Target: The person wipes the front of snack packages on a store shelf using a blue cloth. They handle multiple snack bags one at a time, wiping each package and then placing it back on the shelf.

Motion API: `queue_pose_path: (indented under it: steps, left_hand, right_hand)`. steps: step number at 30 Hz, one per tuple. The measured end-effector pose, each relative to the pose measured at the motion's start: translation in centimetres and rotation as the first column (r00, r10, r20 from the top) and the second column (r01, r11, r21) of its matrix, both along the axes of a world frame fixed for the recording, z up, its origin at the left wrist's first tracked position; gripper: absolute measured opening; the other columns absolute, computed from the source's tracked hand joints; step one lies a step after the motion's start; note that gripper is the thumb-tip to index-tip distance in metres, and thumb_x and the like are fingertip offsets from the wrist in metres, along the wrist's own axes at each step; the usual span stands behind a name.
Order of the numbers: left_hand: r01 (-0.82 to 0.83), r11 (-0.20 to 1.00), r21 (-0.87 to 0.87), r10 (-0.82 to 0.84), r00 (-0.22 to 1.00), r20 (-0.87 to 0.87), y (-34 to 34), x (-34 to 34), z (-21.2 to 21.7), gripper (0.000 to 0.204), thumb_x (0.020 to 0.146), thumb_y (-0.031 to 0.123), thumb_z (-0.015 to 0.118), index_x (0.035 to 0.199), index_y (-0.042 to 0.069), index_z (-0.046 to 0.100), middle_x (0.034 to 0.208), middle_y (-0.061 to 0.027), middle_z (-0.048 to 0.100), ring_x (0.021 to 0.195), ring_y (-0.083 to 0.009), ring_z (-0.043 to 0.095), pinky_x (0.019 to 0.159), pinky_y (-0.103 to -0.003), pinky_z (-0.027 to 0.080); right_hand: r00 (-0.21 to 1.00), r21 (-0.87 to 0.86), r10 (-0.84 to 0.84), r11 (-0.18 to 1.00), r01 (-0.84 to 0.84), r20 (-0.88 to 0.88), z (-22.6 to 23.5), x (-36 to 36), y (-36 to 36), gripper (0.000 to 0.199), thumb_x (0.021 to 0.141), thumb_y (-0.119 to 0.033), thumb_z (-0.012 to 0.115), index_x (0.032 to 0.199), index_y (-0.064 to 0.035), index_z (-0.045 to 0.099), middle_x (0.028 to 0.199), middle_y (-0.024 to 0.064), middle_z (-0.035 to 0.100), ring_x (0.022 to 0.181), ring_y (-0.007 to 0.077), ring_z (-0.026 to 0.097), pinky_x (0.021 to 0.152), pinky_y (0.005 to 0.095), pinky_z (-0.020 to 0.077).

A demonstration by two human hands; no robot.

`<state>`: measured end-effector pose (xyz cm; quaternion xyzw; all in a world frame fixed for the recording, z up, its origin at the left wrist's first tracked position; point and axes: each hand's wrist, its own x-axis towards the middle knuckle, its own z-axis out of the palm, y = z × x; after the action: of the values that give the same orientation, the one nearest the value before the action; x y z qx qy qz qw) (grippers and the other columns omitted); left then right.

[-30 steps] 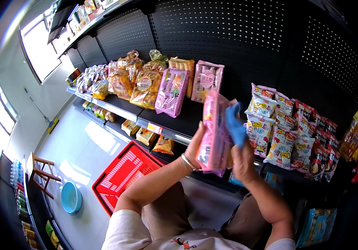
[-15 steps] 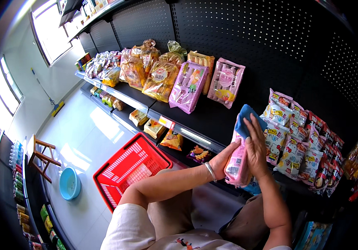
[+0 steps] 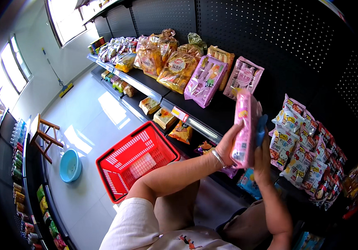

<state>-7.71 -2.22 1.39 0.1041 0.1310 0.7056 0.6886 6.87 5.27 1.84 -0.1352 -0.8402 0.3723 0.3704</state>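
Observation:
A pink packaged snack [image 3: 245,129] stands upright between my two hands, above the shelf's front edge. My left hand [image 3: 227,146] is wrapped round its lower left side. On the package's right side, my right hand [image 3: 263,157] presses a folded blue cloth [image 3: 261,127] against it; part of the cloth is hidden behind the fingers. Behind the held package, a similar pink pack [image 3: 244,78] leans on the black shelf beside a purple bread pack [image 3: 205,81]. Right of my hands lie several white and pink snack bags [image 3: 285,143].
A red shopping basket [image 3: 162,153] sits on the floor at left of my knees. Farther left are a blue basin [image 3: 70,166] and a wooden stool [image 3: 45,135]. Bagged bread [image 3: 179,68] lines the shelf, its price-strip edge [image 3: 193,123] in front. Another stocked shelf [image 3: 27,187] runs along the left.
The held package has turned more upright and lifted slightly. My right hand with the cloth has slid from its upper front to its right side. The whole view has shifted a little.

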Motion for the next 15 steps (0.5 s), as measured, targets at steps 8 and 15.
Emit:
queue_pose_path:
  steps: [8, 15]
  left_hand:
    - [-0.115, 0.990, 0.081, 0.102, 0.983, 0.152, 0.3, -1.7, 0.9, 0.060, 0.090, 0.051, 0.064, 0.129, 0.006, 0.057, 0.115, -0.0151, 0.068, 0.099, -0.0282, 0.069, 0.090, -0.042, 0.056]
    - [-0.057, 0.998, 0.028, 0.055, 0.997, 0.048, -1.4, -0.5, 0.6, 0.064, 0.093, 0.050, 0.059, 0.139, 0.008, 0.047, 0.128, -0.0161, 0.060, 0.112, -0.0304, 0.063, 0.102, -0.045, 0.049]
  right_hand:
    - [0.999, 0.138, 0.036, 0.990, -0.034, -0.017, -0.6, 0.3, -2.7, 0.069, 0.104, -0.044, 0.037, 0.147, 0.0092, 0.030, 0.156, 0.0299, 0.021, 0.144, 0.0434, 0.025, 0.117, 0.0455, 0.0232]
    - [0.992, -0.337, -0.062, 0.941, 0.023, -0.107, -0.9, -0.4, 0.4, 0.065, 0.101, -0.031, 0.050, 0.150, 0.0020, 0.023, 0.146, 0.0218, 0.041, 0.135, 0.0290, 0.042, 0.112, 0.0390, 0.0312]
